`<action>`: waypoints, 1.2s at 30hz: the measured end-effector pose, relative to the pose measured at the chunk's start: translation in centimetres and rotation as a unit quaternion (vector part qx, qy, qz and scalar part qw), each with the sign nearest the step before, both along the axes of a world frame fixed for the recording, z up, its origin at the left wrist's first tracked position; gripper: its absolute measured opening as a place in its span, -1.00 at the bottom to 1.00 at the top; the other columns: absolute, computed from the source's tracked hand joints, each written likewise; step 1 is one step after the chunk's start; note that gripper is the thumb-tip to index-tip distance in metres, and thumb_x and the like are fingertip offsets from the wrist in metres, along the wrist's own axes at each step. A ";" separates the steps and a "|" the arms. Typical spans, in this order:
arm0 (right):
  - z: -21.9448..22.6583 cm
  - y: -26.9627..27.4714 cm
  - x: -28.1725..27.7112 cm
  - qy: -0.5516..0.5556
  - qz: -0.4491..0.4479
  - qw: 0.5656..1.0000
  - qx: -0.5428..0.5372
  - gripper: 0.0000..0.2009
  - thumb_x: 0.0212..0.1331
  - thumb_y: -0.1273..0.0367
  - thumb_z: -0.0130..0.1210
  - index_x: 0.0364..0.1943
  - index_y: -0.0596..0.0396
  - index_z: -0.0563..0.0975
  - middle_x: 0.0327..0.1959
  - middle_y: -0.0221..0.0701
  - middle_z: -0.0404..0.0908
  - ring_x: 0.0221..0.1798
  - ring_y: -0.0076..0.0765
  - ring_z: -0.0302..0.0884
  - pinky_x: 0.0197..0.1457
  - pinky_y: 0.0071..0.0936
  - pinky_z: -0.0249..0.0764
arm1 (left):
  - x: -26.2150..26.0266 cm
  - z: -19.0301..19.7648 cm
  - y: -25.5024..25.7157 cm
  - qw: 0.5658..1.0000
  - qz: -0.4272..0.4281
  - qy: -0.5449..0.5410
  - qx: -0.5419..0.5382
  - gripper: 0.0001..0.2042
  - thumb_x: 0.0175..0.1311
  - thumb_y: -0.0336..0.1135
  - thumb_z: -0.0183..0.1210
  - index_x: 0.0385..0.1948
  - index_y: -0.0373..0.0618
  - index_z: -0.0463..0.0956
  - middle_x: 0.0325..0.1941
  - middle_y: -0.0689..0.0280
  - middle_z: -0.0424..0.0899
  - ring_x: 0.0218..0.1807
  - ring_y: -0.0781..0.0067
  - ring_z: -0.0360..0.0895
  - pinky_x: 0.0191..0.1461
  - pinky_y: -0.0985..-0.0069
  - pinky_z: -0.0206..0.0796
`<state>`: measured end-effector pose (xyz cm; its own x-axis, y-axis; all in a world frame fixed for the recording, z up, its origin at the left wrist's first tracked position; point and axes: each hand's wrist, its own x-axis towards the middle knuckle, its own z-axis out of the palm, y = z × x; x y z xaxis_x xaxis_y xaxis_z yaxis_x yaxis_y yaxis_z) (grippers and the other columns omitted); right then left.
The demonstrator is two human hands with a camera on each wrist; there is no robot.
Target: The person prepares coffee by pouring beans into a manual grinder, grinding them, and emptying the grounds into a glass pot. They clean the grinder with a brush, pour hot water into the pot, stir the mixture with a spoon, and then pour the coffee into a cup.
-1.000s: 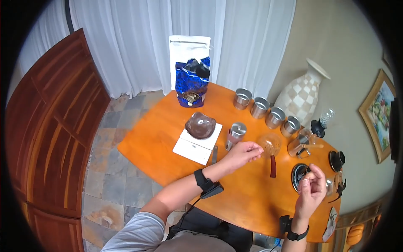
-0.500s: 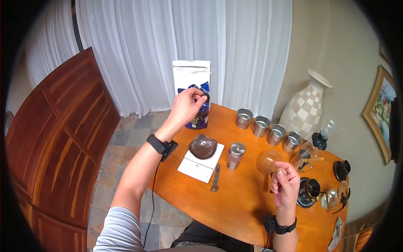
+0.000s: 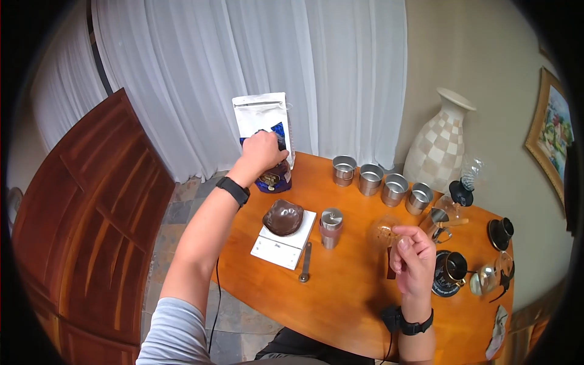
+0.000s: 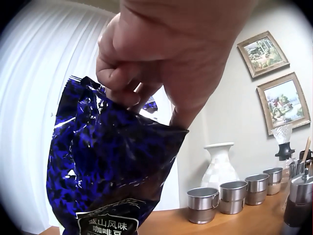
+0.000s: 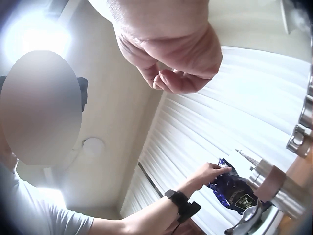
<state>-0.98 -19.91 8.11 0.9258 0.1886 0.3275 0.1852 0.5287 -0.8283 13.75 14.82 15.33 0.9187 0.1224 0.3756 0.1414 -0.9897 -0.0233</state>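
My left hand is at the torn top of a blue foil coffee bean bag. In the left wrist view its fingers point down into the bag's mouth, with the thumb just inside the right edge; the bag's front hides the fingertips, so I cannot tell what they hold. My right hand is raised over the table's right half, fingers loosely curled around nothing. Closest to the bag, a dark brown bowl sits on a white scale. Beside it stand a metal grinder and a small long-handled spoon.
A white pouch stands behind the blue bag. Several steel cups line the back edge, before a checkered vase. Toward the right are a clear glass vessel, a dark cup, a glass pot and a cloth.
My left hand has swung from the table's middle to the blue bag, then lowered into its mouth. My right hand shifted left at first and has since stayed nearly in place.
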 end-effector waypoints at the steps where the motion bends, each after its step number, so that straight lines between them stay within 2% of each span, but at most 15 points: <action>1: 0.0 -0.1 0.0 0.005 -0.001 1.000 0.005 -0.77 0.26 0.41 0.16 -0.09 0.27 0.52 -0.60 -0.56 0.38 -0.67 -0.71 0.18 -0.64 -0.74 0.05 | 0.3 0.1 0.2 1.000 0.006 0.006 -0.006 -0.57 -0.04 0.00 0.30 -0.32 -0.24 0.65 -0.27 0.01 0.69 -0.16 0.01 0.65 -0.07 0.18 0.51; 3: 0.2 -0.3 0.0 -0.008 -0.001 1.000 0.001 -0.77 0.25 0.41 0.16 -0.09 0.27 0.52 -0.60 -0.57 0.39 -0.66 -0.71 0.18 -0.63 -0.75 0.05 | 0.4 1.0 0.6 0.999 0.014 0.022 -0.021 -0.58 -0.08 -0.06 0.28 -0.27 -0.22 0.66 -0.26 -0.01 0.70 -0.14 0.03 0.65 -0.06 0.19 0.51; 6: 0.3 -0.6 0.1 -0.008 0.001 1.000 0.006 -0.77 0.25 0.41 0.16 -0.09 0.27 0.52 -0.60 -0.57 0.40 -0.66 -0.72 0.18 -0.63 -0.75 0.04 | 0.0 1.9 1.9 0.997 0.000 -0.026 -0.069 -0.52 -0.09 -0.13 0.26 -0.11 -0.26 0.63 -0.24 -0.05 0.69 -0.17 0.03 0.66 -0.05 0.25 0.52; 11: 0.5 -0.7 0.2 -0.013 -0.001 1.000 0.009 -0.77 0.25 0.41 0.16 -0.09 0.27 0.52 -0.60 -0.57 0.40 -0.66 -0.73 0.18 -0.62 -0.75 0.04 | -1.9 2.9 3.2 0.987 -0.030 -0.048 -0.148 -0.52 -0.11 -0.23 0.30 -0.11 -0.36 0.59 -0.27 -0.07 0.69 -0.19 0.04 0.67 -0.04 0.32 0.50; 17: 0.3 -0.5 0.4 -0.012 -0.001 1.000 0.004 -0.78 0.25 0.42 0.16 -0.10 0.26 0.53 -0.60 -0.57 0.40 -0.67 -0.73 0.18 -0.63 -0.75 0.04 | -4.2 3.2 4.0 0.987 -0.097 -0.071 -0.111 -0.52 -0.12 -0.27 0.31 -0.09 -0.31 0.58 -0.30 -0.03 0.69 -0.21 0.01 0.66 -0.03 0.30 0.50; 20: 0.2 -0.2 0.4 -0.009 -0.001 1.000 -0.001 -0.79 0.25 0.42 0.16 -0.10 0.26 0.53 -0.60 -0.57 0.40 -0.67 -0.73 0.17 -0.63 -0.75 0.03 | -4.2 2.9 4.6 0.981 -0.134 -0.117 -0.080 -0.52 -0.14 -0.29 0.31 -0.08 -0.27 0.59 -0.30 -0.03 0.69 -0.19 -0.01 0.65 -0.01 0.27 0.48; 23: -0.1 -0.1 0.7 -0.003 0.001 1.000 -0.006 -0.79 0.25 0.43 0.16 -0.11 0.26 0.53 -0.59 -0.57 0.40 -0.67 -0.73 0.18 -0.64 -0.75 0.03 | -3.3 3.1 4.1 0.985 -0.142 -0.088 -0.045 -0.54 -0.15 -0.31 0.31 -0.09 -0.26 0.61 -0.27 -0.05 0.68 -0.15 -0.02 0.63 0.03 0.26 0.47; 25: -0.2 -0.1 0.8 0.003 -0.002 1.000 -0.012 -0.79 0.25 0.43 0.16 -0.11 0.27 0.53 -0.59 -0.57 0.41 -0.67 -0.73 0.18 -0.64 -0.76 0.03 | -2.2 2.8 3.7 0.992 -0.125 0.023 -0.024 -0.56 -0.15 -0.31 0.32 -0.11 -0.23 0.63 -0.24 -0.06 0.68 -0.12 0.00 0.63 0.05 0.27 0.46; 32: -0.6 -0.3 1.0 0.006 -0.010 1.000 -0.015 -0.79 0.25 0.43 0.15 -0.10 0.27 0.53 -0.58 -0.57 0.41 -0.66 -0.73 0.18 -0.63 -0.75 0.04 | -0.9 2.5 2.0 0.994 -0.087 0.048 0.044 -0.58 -0.18 -0.38 0.36 -0.13 -0.14 0.66 -0.23 0.05 0.70 -0.13 0.05 0.64 0.03 0.28 0.49; 36: -0.8 -0.1 1.2 0.007 -0.004 1.000 -0.017 -0.79 0.25 0.43 0.16 -0.10 0.27 0.53 -0.57 -0.57 0.41 -0.65 -0.73 0.19 -0.62 -0.75 0.05 | -1.5 2.5 1.6 0.988 -0.099 0.076 0.089 -0.60 -0.18 -0.43 0.34 -0.15 -0.09 0.68 -0.22 0.10 0.71 -0.11 0.08 0.63 0.03 0.29 0.50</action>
<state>0.22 -20.02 7.32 0.9317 0.1913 0.3087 0.1786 0.4987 -0.8482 12.30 16.40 17.79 0.9651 -0.1216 0.2318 -0.0735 -0.9758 -0.2059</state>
